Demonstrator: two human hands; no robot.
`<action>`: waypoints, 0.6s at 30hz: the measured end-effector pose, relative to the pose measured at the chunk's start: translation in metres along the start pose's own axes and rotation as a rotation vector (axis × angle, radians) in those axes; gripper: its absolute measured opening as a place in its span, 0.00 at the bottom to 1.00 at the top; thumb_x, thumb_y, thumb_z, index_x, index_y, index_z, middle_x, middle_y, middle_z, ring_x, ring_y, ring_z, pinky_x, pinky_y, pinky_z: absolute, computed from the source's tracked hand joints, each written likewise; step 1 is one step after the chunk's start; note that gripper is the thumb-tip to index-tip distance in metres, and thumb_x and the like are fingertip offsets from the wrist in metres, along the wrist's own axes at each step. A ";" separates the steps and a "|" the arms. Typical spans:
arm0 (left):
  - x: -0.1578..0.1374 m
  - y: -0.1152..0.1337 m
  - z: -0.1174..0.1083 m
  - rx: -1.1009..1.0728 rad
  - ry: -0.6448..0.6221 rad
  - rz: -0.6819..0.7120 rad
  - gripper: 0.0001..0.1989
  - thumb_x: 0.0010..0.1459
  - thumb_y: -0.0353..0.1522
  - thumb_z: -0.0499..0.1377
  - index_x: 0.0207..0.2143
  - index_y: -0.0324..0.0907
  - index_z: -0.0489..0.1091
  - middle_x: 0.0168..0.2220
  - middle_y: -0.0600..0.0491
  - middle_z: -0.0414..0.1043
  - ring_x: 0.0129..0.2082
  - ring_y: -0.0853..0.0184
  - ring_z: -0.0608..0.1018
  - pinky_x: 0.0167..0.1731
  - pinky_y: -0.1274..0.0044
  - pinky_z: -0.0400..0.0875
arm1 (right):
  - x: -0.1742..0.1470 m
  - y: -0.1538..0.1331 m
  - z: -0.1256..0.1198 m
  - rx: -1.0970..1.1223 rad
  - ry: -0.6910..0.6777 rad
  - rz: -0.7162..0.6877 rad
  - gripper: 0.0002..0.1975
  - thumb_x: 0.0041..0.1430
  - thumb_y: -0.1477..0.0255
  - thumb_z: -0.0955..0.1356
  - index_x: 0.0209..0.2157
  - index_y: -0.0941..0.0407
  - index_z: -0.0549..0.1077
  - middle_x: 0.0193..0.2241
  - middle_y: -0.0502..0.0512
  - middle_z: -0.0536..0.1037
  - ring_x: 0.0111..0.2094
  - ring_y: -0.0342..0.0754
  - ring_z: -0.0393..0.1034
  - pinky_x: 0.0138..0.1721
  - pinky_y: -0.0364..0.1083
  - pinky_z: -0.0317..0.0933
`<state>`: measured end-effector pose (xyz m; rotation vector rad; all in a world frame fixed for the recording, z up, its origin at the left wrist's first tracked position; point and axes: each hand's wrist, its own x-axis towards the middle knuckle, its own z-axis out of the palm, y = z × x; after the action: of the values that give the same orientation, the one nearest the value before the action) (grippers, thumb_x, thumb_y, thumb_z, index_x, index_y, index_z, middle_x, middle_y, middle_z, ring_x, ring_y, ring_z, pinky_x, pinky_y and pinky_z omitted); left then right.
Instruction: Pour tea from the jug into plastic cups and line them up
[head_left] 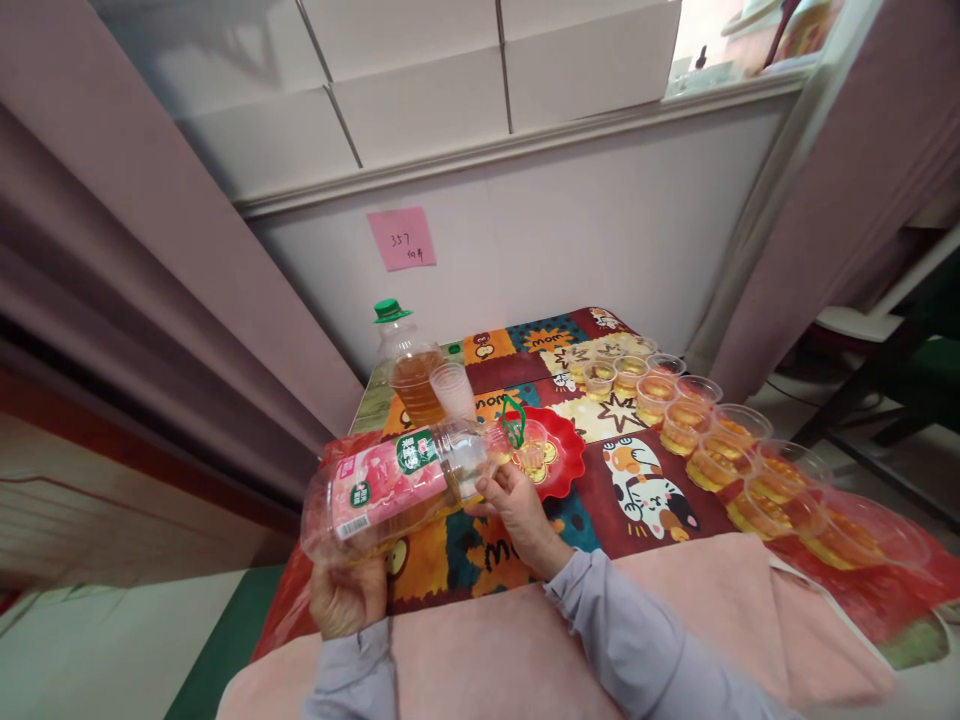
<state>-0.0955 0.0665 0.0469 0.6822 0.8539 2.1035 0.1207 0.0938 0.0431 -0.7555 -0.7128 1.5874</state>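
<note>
A large clear juice bottle with a pink label is held tilted nearly flat, some amber liquid inside. My left hand is closed on its underside near the base. Near the neck, my right hand has thumb and fingers closed on the bottle. Its mouth lies over a small clear plastic cup that stands on a red scalloped plate. A green plastic loop shows at the neck. Whether liquid is flowing cannot be made out.
Behind stands a second bottle of amber liquid with a green cap, beside a stack of plastic cups. Several filled cups line the table's right side. A pink cloth covers the near edge; a wall rises behind.
</note>
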 end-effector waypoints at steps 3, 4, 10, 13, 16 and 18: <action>0.000 -0.001 -0.001 0.031 0.037 0.026 0.29 0.52 0.46 0.73 0.56 0.51 0.78 0.68 0.54 0.73 0.77 0.50 0.59 0.73 0.53 0.60 | 0.000 0.000 0.000 -0.006 -0.007 0.001 0.37 0.45 0.47 0.83 0.50 0.55 0.77 0.50 0.59 0.83 0.45 0.55 0.82 0.37 0.48 0.81; 0.000 -0.001 0.000 0.033 0.051 0.028 0.28 0.51 0.46 0.73 0.55 0.52 0.78 0.68 0.55 0.74 0.77 0.50 0.59 0.73 0.53 0.59 | 0.000 -0.001 0.000 -0.006 -0.010 0.001 0.37 0.46 0.48 0.83 0.50 0.55 0.77 0.50 0.59 0.83 0.45 0.54 0.82 0.37 0.49 0.81; -0.003 0.002 0.002 0.071 0.012 -0.001 0.26 0.55 0.45 0.71 0.56 0.55 0.78 0.69 0.58 0.73 0.76 0.53 0.62 0.72 0.56 0.63 | 0.000 -0.001 0.001 0.003 0.003 0.003 0.36 0.44 0.48 0.83 0.48 0.55 0.77 0.49 0.59 0.83 0.44 0.54 0.82 0.36 0.48 0.81; -0.002 0.003 0.002 0.072 0.012 0.020 0.30 0.53 0.46 0.71 0.58 0.51 0.77 0.69 0.55 0.72 0.76 0.51 0.62 0.72 0.56 0.63 | 0.001 -0.001 0.001 0.009 0.006 0.006 0.37 0.43 0.47 0.83 0.48 0.55 0.77 0.49 0.58 0.83 0.45 0.54 0.81 0.36 0.48 0.80; 0.000 0.001 0.001 0.073 0.026 0.022 0.34 0.51 0.46 0.72 0.59 0.48 0.77 0.70 0.50 0.71 0.75 0.47 0.62 0.72 0.53 0.61 | 0.001 -0.001 0.001 0.015 0.003 0.013 0.39 0.42 0.47 0.83 0.50 0.55 0.77 0.49 0.58 0.83 0.44 0.54 0.82 0.35 0.47 0.80; 0.000 0.001 0.001 0.075 0.008 0.011 0.36 0.50 0.48 0.73 0.60 0.47 0.76 0.71 0.49 0.70 0.76 0.45 0.61 0.73 0.51 0.59 | 0.001 -0.001 0.001 0.016 0.004 0.019 0.40 0.42 0.47 0.84 0.51 0.56 0.77 0.49 0.58 0.83 0.44 0.53 0.82 0.34 0.47 0.80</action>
<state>-0.0953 0.0662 0.0483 0.7189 0.9392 2.0943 0.1201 0.0950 0.0447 -0.7553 -0.6912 1.6062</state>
